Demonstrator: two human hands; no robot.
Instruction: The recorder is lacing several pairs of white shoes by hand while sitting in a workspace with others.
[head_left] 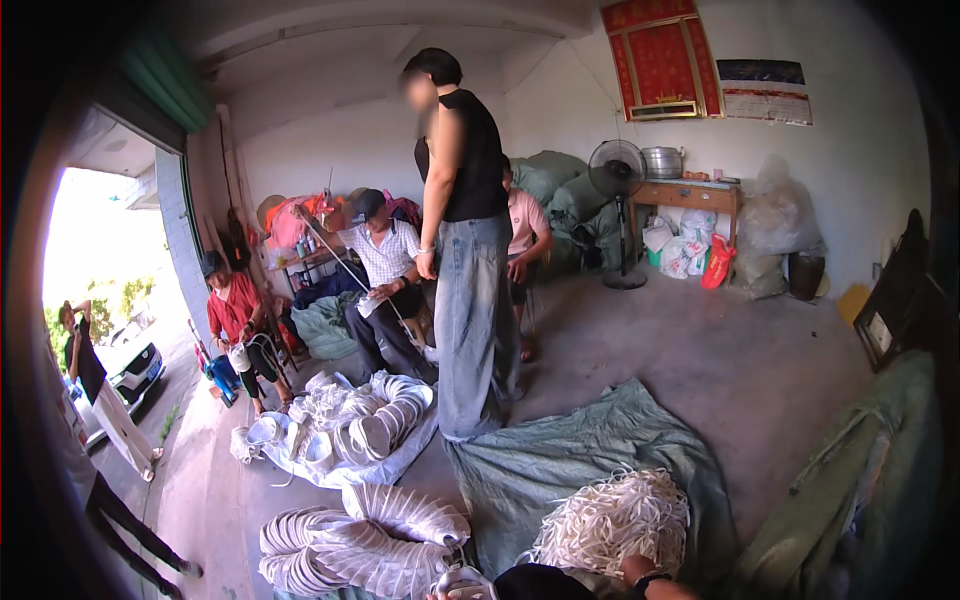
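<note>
I see my right forearm at the bottom edge, with a dark wristband [648,578]; the right hand [632,568] is mostly cut off beside a heap of white strips [615,520], so I cannot tell whether its fingers are spread or closed. My left hand [462,583] shows only as a sliver at the lower edge, touching a small white bundle [455,580]; its grip is also unclear to me.

The heap of white strips lies on a green tarp [560,450] just ahead of my right wrist. It is a loose, tangled mound with its long axis running left to right, and strands fall toward me.

To the left, stacked white bands [365,545] form long ribbed rolls lying roughly left to right on the concrete floor [740,350]. Farther off, more white pieces [355,420] sit on a pale sheet.

A standing person in a black top and wide jeans [470,300] blocks the middle of the room. Seated people work behind: one in a checked shirt [385,250], one in red [232,310]. A pedestal fan [618,200] stands near a wooden table [690,195], with green sacks [555,185] against the wall.
</note>
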